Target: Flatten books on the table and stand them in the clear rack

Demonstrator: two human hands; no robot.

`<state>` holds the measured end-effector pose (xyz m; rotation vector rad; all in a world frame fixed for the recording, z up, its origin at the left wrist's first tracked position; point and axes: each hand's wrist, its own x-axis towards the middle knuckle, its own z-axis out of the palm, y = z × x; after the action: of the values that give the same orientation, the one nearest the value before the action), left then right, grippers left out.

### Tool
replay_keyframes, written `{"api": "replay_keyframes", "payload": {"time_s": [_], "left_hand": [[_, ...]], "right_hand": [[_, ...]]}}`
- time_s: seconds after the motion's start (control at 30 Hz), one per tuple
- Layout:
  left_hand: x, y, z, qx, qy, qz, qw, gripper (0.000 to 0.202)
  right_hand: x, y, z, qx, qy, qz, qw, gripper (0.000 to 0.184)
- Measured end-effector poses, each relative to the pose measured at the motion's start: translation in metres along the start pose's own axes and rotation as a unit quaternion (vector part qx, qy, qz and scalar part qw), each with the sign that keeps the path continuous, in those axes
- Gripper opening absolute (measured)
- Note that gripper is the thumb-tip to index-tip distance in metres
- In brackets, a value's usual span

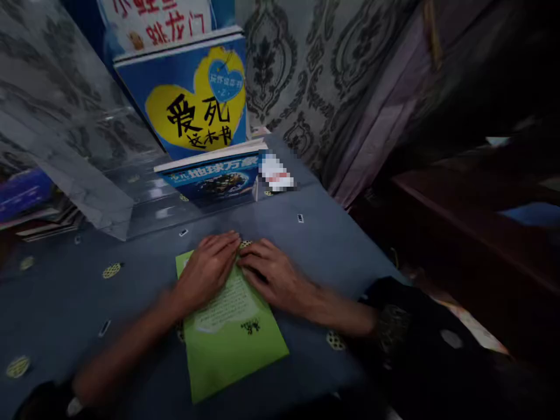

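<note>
A thin green book (236, 361) with a pale panel of printed text lies flat on the blue-grey tabletop. My left hand (210, 265) rests flat over its upper left part, fingers stretched out toward the top edge. At the upper right edge is my right hand (273, 271), its fingers bent and its thumb tip close to the index finger, closed on the book's edge. Both sets of fingertips nearly meet near the top of the book, where they cover part of it.
A clear stand (118, 216) behind the hands holds upright books, among them a blue book with a yellow heart (161, 111) and a lower blue book (227, 184). More books (48, 216) are stacked at left. The patterned tablecloth (144, 286) ends at right; curtains (284, 58) hang behind.
</note>
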<state>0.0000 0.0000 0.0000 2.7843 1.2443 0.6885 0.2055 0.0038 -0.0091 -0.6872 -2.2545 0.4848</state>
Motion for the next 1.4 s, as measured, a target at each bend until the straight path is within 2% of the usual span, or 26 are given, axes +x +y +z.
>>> {"api": "replay_keyframes", "payload": {"time_s": [0.13, 0.37, 0.5, 0.67, 0.83, 1.0, 1.23, 1.4], "left_hand": [[-0.002, -0.001, 0.002, -0.031, 0.009, -0.026, 0.999, 0.034], [-0.003, -0.003, 0.005, -0.072, 0.040, -0.045, 0.996, 0.032], [-0.002, -0.003, 0.004, -0.085, 0.043, -0.048, 0.994, 0.031], [-0.002, -0.002, 0.001, -0.097, 0.047, -0.062, 0.992, 0.032], [-0.003, -0.004, 0.001, -0.076, 0.043, -0.073, 0.994, 0.031], [-0.004, -0.004, 0.004, -0.025, 0.049, -0.060, 0.997, 0.031], [-0.003, 0.003, 0.002, 0.029, 0.037, -0.017, 0.999, 0.030], [-0.005, 0.003, 0.000, 0.033, 0.026, 0.001, 0.999, 0.032]], "right_hand": [[0.000, -0.002, -0.005, -0.034, -0.031, -0.004, 0.999, 0.017], [-0.001, -0.015, -0.005, -0.169, -0.073, -0.015, 0.983, 0.026], [0.000, -0.011, 0.001, -0.184, -0.064, -0.007, 0.981, 0.025], [0.007, -0.001, 0.004, -0.199, -0.083, 0.000, 0.976, 0.030], [0.016, 0.012, 0.005, -0.155, -0.094, 0.014, 0.983, 0.035], [0.022, 0.031, 0.000, -0.062, -0.080, 0.009, 0.995, 0.027], [0.026, 0.039, -0.014, 0.088, -0.066, 0.075, 0.991, 0.017], [0.026, 0.041, -0.013, 0.072, -0.075, 0.059, 0.993, 0.019]]}}
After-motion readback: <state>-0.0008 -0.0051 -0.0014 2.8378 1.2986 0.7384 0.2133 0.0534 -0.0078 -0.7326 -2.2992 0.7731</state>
